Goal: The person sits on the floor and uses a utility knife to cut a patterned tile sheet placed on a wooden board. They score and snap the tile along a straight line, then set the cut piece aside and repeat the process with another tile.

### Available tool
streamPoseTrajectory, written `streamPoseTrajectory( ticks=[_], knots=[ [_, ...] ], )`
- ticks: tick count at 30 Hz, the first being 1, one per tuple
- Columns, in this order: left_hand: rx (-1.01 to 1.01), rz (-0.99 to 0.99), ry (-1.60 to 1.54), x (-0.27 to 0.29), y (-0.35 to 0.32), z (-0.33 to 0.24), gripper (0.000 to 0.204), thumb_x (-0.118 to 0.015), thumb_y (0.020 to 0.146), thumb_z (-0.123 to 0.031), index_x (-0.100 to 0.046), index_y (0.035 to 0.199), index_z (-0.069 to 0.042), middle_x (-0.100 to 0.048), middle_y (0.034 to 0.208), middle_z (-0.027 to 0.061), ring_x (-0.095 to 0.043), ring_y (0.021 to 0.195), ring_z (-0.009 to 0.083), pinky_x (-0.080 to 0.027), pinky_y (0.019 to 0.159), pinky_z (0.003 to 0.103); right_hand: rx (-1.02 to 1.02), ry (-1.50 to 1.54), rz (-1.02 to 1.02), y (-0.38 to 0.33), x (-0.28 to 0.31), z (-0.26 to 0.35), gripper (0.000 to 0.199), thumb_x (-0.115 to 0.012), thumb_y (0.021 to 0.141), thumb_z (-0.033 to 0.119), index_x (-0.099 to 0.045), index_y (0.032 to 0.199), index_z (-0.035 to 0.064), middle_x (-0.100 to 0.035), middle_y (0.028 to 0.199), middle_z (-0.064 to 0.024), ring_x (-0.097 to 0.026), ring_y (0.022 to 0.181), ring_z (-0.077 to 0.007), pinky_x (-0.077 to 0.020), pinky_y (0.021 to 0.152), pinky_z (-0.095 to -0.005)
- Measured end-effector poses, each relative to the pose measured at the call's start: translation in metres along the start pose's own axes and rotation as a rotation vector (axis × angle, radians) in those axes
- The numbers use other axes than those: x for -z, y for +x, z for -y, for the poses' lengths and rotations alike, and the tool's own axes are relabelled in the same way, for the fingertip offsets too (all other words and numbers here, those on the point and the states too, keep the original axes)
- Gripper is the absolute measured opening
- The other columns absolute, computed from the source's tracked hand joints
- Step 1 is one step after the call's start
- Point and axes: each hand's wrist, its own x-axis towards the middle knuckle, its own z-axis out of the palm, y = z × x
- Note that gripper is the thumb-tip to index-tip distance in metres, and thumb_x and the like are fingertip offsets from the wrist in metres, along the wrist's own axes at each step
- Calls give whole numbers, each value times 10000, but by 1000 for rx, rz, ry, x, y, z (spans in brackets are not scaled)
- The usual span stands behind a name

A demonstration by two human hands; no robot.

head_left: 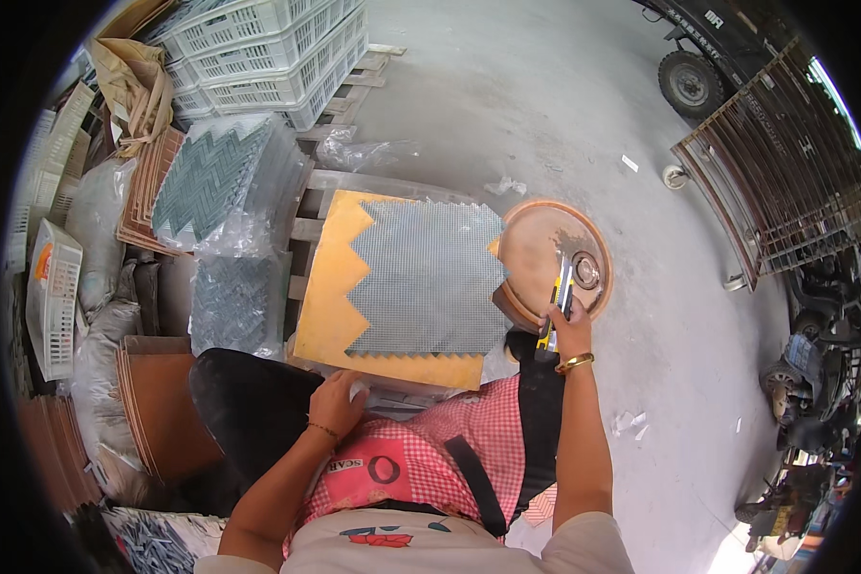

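Observation:
My right hand [570, 333] grips a yellow-and-black utility knife [558, 304], its tip pointing away from me over a round orange-brown tub or stool top [531, 251]. A dark wet-looking patch and a small round object [586, 272] lie on that top. In front of me a grey mesh-backed mosaic tile sheet [430, 277] with zigzag side edges lies flat on a yellow board [327, 311]. My left hand [339, 400] rests near my thigh, short of the board's near edge, its fingers curled around something small and whitish that I cannot make out.
Plastic-wrapped stacks of green-grey herringbone tile sheets [206, 182] stand on the left, before white plastic crates [258, 57] on a wooden pallet [354, 91]. Brown boards [167, 411] lean at near left. A wheeled metal rack [765, 158] and a vehicle tyre [691, 84] stand at right.

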Motion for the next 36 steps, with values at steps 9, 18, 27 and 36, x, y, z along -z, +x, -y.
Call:
streamPoseTrajectory(
  ticks=[9, 18, 27, 36],
  knots=[
    [-138, -429, 92, -5, 64, -8, 374, -652, 665, -106, -542, 1012, -16, -511, 1055, 164, -476, 1000, 327, -392, 872, 403, 50, -740, -314, 111, 3, -49, 580, -667, 690, 293, -515, 1158, -14, -545, 1097, -257, -530, 1014, -377, -412, 881, -403],
    [-340, -520, 232, -18, 40, 2, 428, -591, 636, -33, -522, 1057, 9, -515, 1023, 150, -478, 985, 320, -401, 864, 383, 263, -678, 259, 2, -60, -13, 620, -650, 730, 232, -417, 1219, -70, -507, 1138, -255, -501, 1041, -367, -402, 891, -400],
    [-241, -458, 57, -12, 48, 1, 426, -623, 599, -28, -532, 1015, -26, -503, 964, 132, -475, 918, 319, -414, 808, 386, 266, -653, 181, -4, -74, -21, 551, -687, 701, 238, -510, 1135, -53, -616, 919, -171, -598, 850, -247, -467, 752, -342],
    [-299, -444, 147, -8, 43, 0, 519, -665, 619, -138, -506, 1098, -18, -501, 1039, 133, -474, 980, 299, -388, 866, 392, 52, -556, 343, 22, -66, -29, 366, -712, 707, 222, -600, 927, -49, -630, 753, -79, -582, 681, -132, -466, 624, -259]
  ],
)
